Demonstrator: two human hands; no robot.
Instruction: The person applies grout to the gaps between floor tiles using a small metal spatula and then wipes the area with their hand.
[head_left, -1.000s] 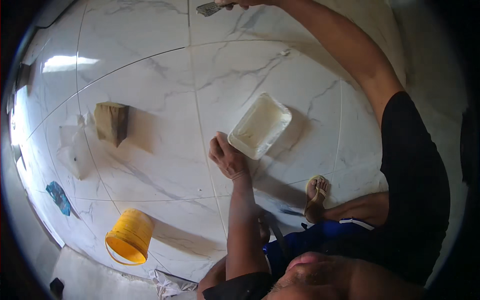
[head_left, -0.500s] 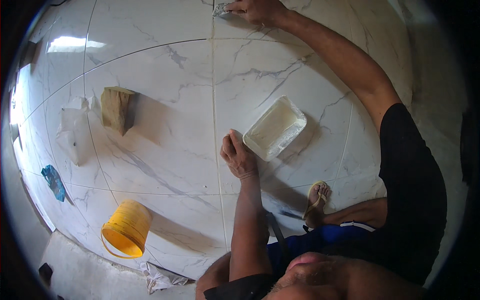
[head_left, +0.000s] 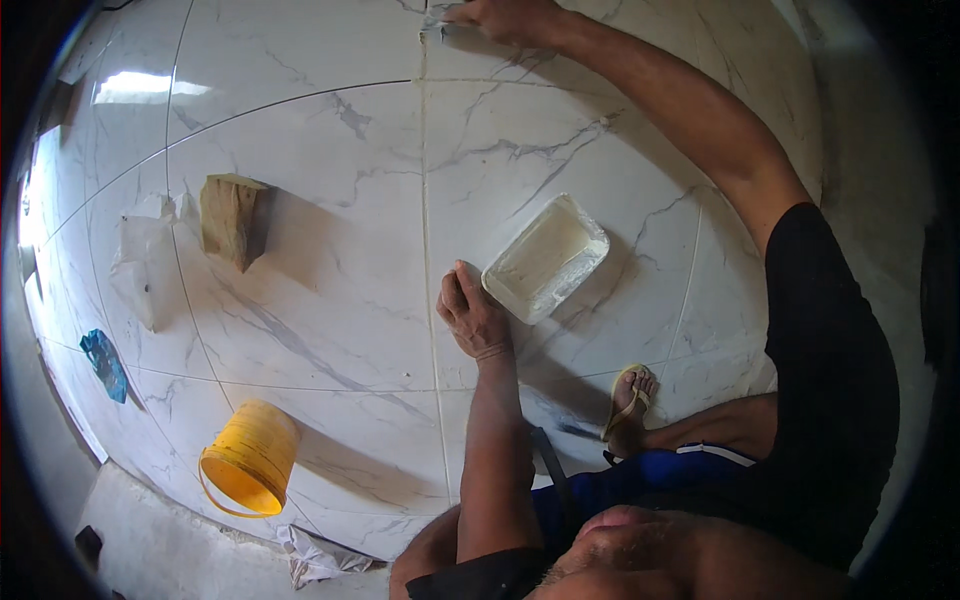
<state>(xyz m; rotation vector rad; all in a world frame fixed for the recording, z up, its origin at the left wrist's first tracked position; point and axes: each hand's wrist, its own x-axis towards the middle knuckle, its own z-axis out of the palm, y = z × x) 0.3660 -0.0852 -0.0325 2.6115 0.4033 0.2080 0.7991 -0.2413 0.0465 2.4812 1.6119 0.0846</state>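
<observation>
At the top of the head view, my right hand (head_left: pixel 512 20) is closed on a small grey flat spreader (head_left: pixel 436 17) with pale smears on it. The spreader is blurred and lies over the joint line between floor tiles. My left hand (head_left: pixel 474 318) leans on the marble-look tile, fingers bent and slightly apart, with nothing seen in it. Just right of that hand stands a white rectangular tub (head_left: pixel 546 258), its inside coated with a pale paste. A whitish joint (head_left: pixel 426 200) runs down the floor just left of the tub.
To the left a broken brown block (head_left: pixel 232 222) stands beside a clear plastic bag (head_left: pixel 148 270). A crumpled blue wrapper (head_left: pixel 105 365) lies farther left. A yellow bucket (head_left: pixel 252 455) is tipped over at lower left, near a whitish cloth (head_left: pixel 320 558). My sandalled foot (head_left: pixel 630 405) is at lower right.
My right hand has shifted slightly up and left with the spreader, whose angle has changed. My left hand stays beside the tub; the whole view has drifted a little.
</observation>
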